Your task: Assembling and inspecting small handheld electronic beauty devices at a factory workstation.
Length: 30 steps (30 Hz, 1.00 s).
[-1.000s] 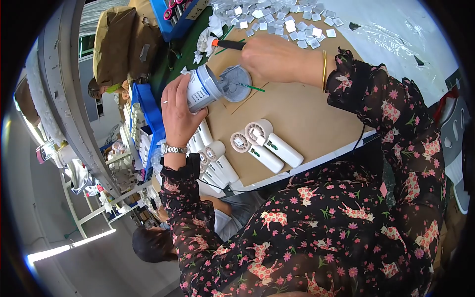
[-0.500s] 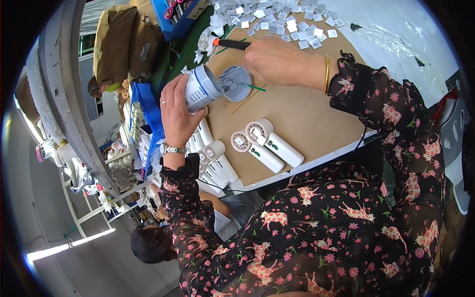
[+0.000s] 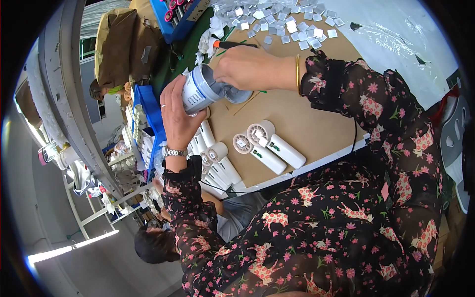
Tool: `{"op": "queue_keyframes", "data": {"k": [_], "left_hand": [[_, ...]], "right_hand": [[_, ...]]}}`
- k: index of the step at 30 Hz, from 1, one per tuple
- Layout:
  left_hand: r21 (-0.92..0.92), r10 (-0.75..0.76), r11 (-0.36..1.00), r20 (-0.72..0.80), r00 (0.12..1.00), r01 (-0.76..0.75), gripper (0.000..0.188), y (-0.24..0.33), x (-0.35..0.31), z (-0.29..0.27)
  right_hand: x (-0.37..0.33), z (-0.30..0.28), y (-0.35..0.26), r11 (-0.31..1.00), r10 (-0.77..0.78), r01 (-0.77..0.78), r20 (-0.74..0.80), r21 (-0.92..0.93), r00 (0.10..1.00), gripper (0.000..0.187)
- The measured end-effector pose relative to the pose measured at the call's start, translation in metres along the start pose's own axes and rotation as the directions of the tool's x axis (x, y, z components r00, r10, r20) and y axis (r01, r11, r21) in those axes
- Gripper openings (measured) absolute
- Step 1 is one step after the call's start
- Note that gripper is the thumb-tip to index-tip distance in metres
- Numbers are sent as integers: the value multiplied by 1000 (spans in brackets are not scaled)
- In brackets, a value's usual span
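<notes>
My left hand (image 3: 175, 101) is wrapped round a white tin with a blue band (image 3: 197, 91), which tilts with its mouth toward the right. Grey paste coats the inside of the tin. At that mouth my right hand (image 3: 240, 67) is closed, fingertips down by the rim; what they pinch is hidden. Partly under the right hand lies a round grey paste-smeared lid (image 3: 240, 95), with a bit of green stick (image 3: 262, 91) showing beside it. Beyond the right hand rests a black-handled tool with an orange end (image 3: 230, 44).
Two white handheld fans (image 3: 274, 151) lie on brown board (image 3: 316, 119); several more white fans (image 3: 217, 163) lie left of them. Small square clear pieces (image 3: 292, 27) are scattered at the back. Blue bins (image 3: 173, 24) stand left. A co-worker (image 3: 156, 242) sits at lower left.
My right hand has moved left and down from beside the black-handled tool to the tin's mouth, leaving the tool on the table. The tin stays in my left hand.
</notes>
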<state>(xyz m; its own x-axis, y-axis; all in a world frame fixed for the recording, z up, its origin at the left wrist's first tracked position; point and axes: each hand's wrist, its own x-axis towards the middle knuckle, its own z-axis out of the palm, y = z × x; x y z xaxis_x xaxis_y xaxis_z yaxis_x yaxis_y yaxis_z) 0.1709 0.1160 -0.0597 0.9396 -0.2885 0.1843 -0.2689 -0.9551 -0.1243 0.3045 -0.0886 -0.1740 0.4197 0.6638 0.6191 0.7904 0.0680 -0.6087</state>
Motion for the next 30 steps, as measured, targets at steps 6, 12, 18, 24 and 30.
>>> {"op": "queue_keyframes", "data": {"k": [6, 12, 18, 24, 30], "left_hand": [[-27, -8, 1000, -28, 1000, 7, 93, -1, -1, 3], [-20, -18, 1000, -22, 1000, 17, 95, -7, -6, 7], [-50, 0, 999, -64, 998, -3, 97, -5, -4, 9], [-42, -3, 999, -60, 998, 1, 98, -5, -6, 8], [-62, 31, 997, -92, 995, -37, 99, -2, -2, 8]], "right_hand": [[5, 6, -2, 985, -9, 40, 185, -169, 983, 16], [-3, -17, -2, 988, -5, 22, 107, -150, 994, 16], [11, -2, -5, 1000, -14, 15, 68, -17, 998, 14], [4, -14, -1, 991, 22, 0, 155, -135, 988, 15], [5, -7, -2, 992, 11, 3, 112, -128, 994, 15]]}}
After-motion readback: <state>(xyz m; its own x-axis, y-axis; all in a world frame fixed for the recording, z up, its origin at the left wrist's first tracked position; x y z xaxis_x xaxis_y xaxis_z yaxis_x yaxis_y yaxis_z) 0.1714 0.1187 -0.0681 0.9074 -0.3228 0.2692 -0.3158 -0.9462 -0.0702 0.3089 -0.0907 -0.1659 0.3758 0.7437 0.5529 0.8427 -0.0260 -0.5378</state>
